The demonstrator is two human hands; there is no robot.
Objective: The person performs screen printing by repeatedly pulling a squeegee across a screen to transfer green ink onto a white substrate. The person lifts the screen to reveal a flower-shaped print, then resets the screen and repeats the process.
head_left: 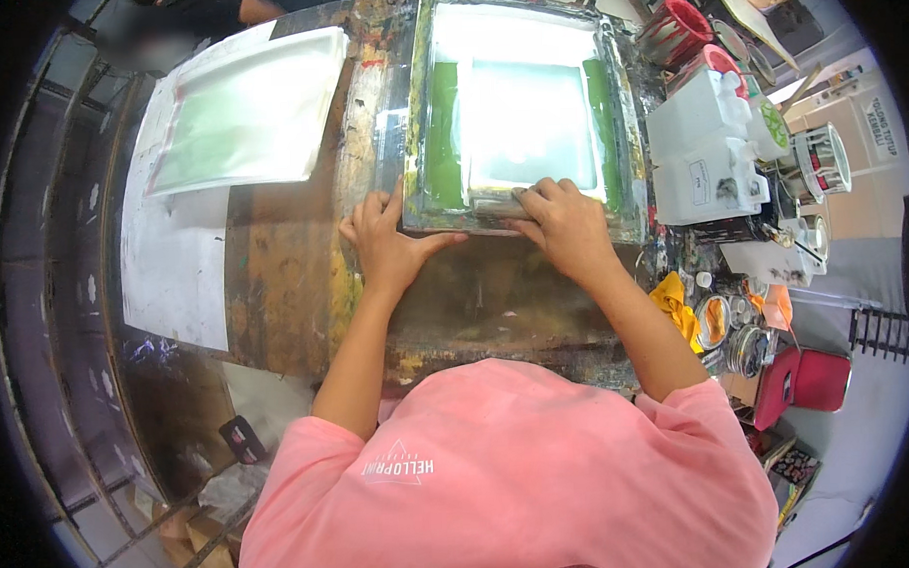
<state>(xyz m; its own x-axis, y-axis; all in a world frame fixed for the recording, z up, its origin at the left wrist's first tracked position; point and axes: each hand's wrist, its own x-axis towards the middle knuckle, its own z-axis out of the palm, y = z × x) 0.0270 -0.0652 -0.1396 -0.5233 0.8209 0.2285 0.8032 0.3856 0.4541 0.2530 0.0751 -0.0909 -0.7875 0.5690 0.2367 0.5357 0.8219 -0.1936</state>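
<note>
A printing screen [626, 183] with green mesh edges and a pale, glossy middle lies flat on the worn table. My left hand [385, 241] rests at its near left corner, thumb stretched along the near edge and forefinger up the left side. The thumb and forefinger are spread wide. Near the front of the screen, my right hand [565, 225] is closed on a squeegee [494, 203], a narrow bar lying across the mesh. My fingers partly cover its right end.
To the left, a stack of translucent sheets [253, 116] lies over white paper [173, 264]. White plastic jugs [699, 180], red-stained paint cans [676, 28] and a yellow cloth [673, 304] crowd the right side. A red chair [818, 379] stands at lower right.
</note>
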